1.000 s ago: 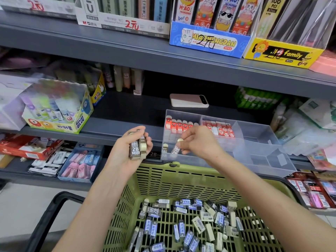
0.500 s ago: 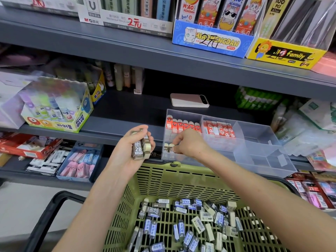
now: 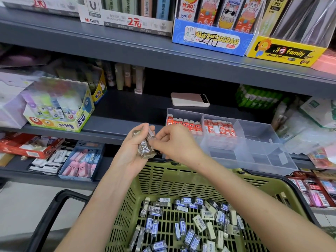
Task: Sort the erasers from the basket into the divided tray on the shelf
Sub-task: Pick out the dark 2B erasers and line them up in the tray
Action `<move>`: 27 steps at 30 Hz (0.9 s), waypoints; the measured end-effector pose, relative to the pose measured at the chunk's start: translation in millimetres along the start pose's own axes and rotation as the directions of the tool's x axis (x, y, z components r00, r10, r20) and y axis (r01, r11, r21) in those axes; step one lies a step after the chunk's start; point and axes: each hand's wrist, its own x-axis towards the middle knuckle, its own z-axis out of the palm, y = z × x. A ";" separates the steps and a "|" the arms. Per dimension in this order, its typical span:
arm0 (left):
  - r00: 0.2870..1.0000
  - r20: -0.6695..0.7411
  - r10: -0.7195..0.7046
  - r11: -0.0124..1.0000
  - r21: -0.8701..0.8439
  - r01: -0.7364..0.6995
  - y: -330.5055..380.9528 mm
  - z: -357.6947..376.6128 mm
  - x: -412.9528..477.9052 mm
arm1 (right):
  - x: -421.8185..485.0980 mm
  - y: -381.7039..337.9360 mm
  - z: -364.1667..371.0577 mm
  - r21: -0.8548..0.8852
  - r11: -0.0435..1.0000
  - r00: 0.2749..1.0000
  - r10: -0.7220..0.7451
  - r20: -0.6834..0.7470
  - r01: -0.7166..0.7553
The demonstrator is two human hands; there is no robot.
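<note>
Left hand point(image 3: 133, 153) grips stack of 2B erasers point(image 3: 145, 149) as supply over basket point(image 3: 181, 172); right hand point(image 3: 177, 145) pinches top eraser point(image 3: 151, 136), probably to feed divided tray point(image 3: 263, 135) just beside.

In the green plastic basket point(image 3: 172, 180), sleeved rectangular erasers point(image 3: 190, 222) lie jumbled; red-sleeved ones point(image 3: 187, 125) stand in the clear divided tray's point(image 3: 258, 140) rear compartments.
</note>
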 end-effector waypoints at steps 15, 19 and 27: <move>0.992 -0.010 -0.122 0.951 -0.286 0.114 5.0 -2.9 2.1 | 11.0 53.3 -44.0 -0.079 0.979 0.977 0.193 0.085 -0.186; 0.993 -0.016 -0.121 0.958 -0.265 0.113 4.6 -2.9 1.6 | 19.9 50.4 -33.2 -0.268 0.943 0.979 0.204 0.005 -0.195; 0.992 -0.017 -0.125 0.970 -0.212 0.118 3.3 -1.3 0.9 | 27.2 52.0 -22.1 -0.308 0.913 0.948 0.307 0.081 -0.269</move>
